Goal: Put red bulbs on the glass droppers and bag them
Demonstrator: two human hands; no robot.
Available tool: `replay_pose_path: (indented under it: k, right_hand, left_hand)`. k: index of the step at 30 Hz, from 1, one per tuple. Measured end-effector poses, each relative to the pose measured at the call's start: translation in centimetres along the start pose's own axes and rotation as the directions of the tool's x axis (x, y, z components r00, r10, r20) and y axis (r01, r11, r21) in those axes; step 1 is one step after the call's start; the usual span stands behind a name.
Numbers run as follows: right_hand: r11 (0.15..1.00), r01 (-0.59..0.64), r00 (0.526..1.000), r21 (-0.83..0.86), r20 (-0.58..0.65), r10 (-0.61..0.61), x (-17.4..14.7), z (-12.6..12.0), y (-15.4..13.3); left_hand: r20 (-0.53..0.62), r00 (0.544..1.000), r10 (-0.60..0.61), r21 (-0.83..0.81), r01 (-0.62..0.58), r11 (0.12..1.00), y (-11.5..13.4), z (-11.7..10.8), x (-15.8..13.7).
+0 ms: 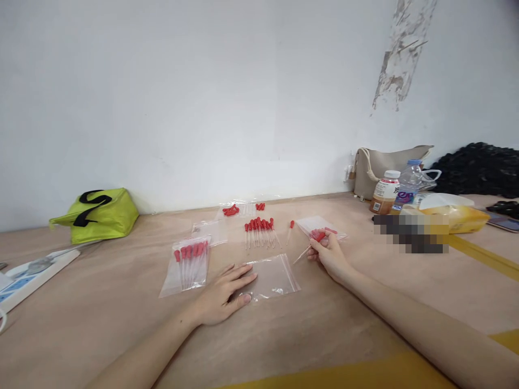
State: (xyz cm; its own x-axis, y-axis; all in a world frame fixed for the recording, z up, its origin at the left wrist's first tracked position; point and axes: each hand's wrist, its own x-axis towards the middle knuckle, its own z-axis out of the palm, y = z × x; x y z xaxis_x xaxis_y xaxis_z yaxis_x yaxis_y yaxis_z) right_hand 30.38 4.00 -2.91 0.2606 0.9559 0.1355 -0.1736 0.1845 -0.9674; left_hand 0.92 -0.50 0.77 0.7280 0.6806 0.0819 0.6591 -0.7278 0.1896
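Note:
My left hand lies with fingers spread on the left part of a clear zip bag, which looks flat. To the right of that bag, my right hand pinches a dropper; its thin glass tip points down left toward the bag's zip end. Just behind my right fingers is another bag with red bulbs in it. Several red-bulbed droppers lie in a row beyond the clear bag, and a single dropper rests right of them. A filled bag of droppers lies left of my left hand.
Loose red bulbs and glass tubes lie near the wall. A yellow-green bag and a power strip are at left. At right stand a drink bottle, a water bottle, a beige bag and a tissue pack.

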Motion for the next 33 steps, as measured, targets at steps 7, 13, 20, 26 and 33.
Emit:
replay_pose_path:
  k: [7, 13, 20, 26, 33]
  right_hand:
    - [0.999, 0.004, 0.997, -0.040, 0.073, -0.001, -0.5, 0.7, 0.3]
    - [0.994, -0.112, 0.972, -0.007, 0.206, 0.111, -1.8, 1.4, -0.2]
    - [0.917, 0.117, 0.777, -0.381, 0.610, 0.154, -1.2, -0.8, -1.7]
    - [0.843, 0.360, 0.729, -0.399, 0.684, 0.013, -1.3, -0.3, -1.9]
    - [0.861, 0.287, 0.779, -0.420, 0.626, 0.046, -1.5, 0.1, -1.8]
  left_hand:
    - [-0.039, 0.999, 0.018, -0.012, -0.018, 1.000, -0.1, 0.4, -0.1]
    - [-0.057, 0.998, 0.016, -0.028, -0.017, 0.999, 0.1, 0.3, -0.1]
    - [-0.043, 0.999, -0.005, -0.032, 0.003, 0.999, 0.0, 0.3, -0.1]
    - [-0.028, 1.000, 0.008, -0.010, -0.008, 1.000, -0.1, 0.4, -0.1]
    - [-0.011, 1.000, 0.009, -0.001, -0.009, 1.000, -0.2, 0.4, -0.1]
